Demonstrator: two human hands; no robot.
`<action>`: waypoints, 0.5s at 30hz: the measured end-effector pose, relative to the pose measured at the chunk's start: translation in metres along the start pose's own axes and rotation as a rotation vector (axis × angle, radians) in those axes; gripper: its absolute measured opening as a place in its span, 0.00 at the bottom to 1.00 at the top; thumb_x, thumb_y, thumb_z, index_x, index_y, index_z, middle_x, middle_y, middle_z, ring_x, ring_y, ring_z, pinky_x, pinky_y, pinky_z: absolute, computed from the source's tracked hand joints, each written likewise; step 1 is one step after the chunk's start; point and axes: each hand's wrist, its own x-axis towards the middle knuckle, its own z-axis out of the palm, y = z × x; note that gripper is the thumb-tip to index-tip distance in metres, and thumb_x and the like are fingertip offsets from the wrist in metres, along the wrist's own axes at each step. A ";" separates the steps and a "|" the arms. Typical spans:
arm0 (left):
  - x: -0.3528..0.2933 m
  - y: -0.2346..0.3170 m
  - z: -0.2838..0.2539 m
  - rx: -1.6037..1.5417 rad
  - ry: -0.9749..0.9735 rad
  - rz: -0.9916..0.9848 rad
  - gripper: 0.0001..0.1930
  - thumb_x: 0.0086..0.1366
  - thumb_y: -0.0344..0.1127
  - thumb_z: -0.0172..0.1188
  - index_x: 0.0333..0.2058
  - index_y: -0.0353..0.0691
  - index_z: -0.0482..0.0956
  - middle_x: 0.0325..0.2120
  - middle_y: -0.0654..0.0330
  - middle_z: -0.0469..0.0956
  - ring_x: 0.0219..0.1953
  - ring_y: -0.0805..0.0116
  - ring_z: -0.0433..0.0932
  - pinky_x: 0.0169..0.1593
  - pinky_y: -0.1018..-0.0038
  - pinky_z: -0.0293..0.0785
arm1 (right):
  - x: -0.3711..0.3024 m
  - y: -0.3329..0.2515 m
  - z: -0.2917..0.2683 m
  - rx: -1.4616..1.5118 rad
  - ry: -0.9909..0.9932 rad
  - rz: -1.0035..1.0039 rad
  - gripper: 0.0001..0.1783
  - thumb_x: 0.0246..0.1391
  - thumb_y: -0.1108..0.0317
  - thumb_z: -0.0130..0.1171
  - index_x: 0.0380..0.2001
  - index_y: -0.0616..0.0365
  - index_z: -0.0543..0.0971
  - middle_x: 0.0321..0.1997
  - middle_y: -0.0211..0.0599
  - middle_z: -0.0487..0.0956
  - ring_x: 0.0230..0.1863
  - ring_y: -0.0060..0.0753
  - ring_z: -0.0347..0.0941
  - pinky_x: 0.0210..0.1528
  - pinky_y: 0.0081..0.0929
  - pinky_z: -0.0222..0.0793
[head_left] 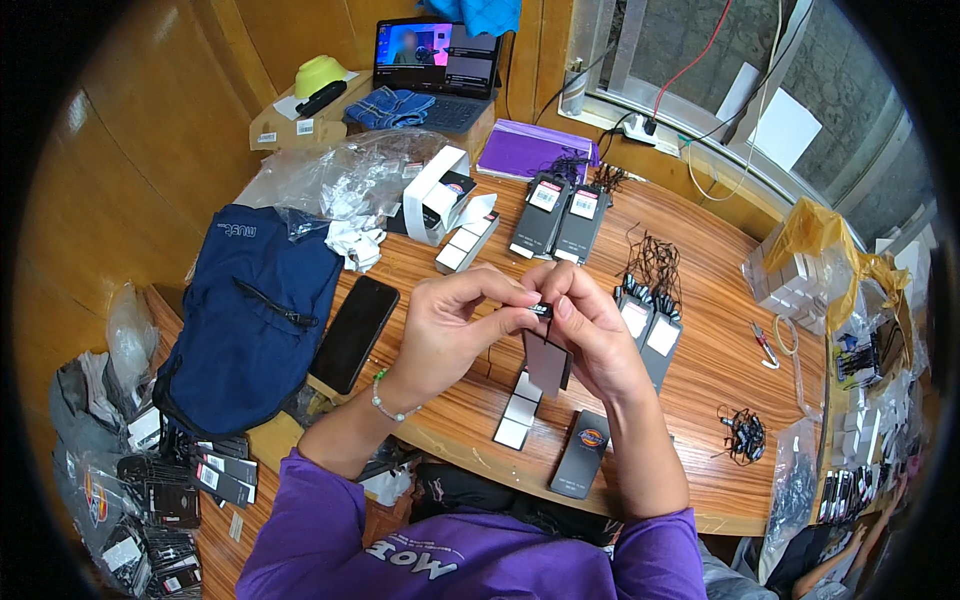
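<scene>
Both my hands meet above the wooden table, fingertips nearly touching. My left hand (462, 318) is closed in a pinch on a small black string fastener whose details are too small to make out. My right hand (597, 335) pinches the black string just beside it. From that string a grey hang tag (547, 364) hangs tilted below my fingers. Beneath the hands lies a strip of white labels (517, 412). A dark tag with a round logo (586, 440) rests near the table's front edge. Stacked tags with black strings (660, 338) lie just beyond my right hand.
A black phone (355, 334) and navy bag (250, 310) lie at left. Two tag stacks (560, 218), an opened white box (430, 205) and a laptop (440, 75) stand farther back. At right are snips (765, 345), bundled black strings (741, 435) and plastic-wrapped boxes (795, 280).
</scene>
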 end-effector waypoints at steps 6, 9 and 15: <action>-0.003 0.002 0.000 0.087 -0.006 -0.014 0.06 0.50 0.20 0.61 0.29 0.33 0.78 0.27 0.60 0.76 0.32 0.77 0.74 0.35 0.81 0.72 | -0.001 -0.005 0.003 0.024 -0.025 0.033 0.12 0.58 0.60 0.46 0.29 0.57 0.65 0.34 0.31 0.66 0.37 0.22 0.63 0.39 0.20 0.60; -0.002 0.002 0.000 0.115 0.001 -0.018 0.05 0.50 0.21 0.61 0.29 0.33 0.78 0.27 0.61 0.76 0.31 0.76 0.74 0.36 0.81 0.71 | -0.001 0.003 -0.001 -0.018 0.006 0.040 0.11 0.59 0.61 0.46 0.31 0.58 0.67 0.33 0.30 0.67 0.36 0.21 0.63 0.39 0.20 0.61; 0.009 -0.005 -0.009 0.458 0.009 0.156 0.05 0.51 0.25 0.61 0.28 0.33 0.77 0.31 0.56 0.75 0.35 0.68 0.73 0.42 0.74 0.67 | 0.003 0.006 -0.005 -0.263 0.028 0.034 0.13 0.60 0.61 0.43 0.32 0.59 0.68 0.34 0.32 0.70 0.35 0.20 0.65 0.42 0.18 0.59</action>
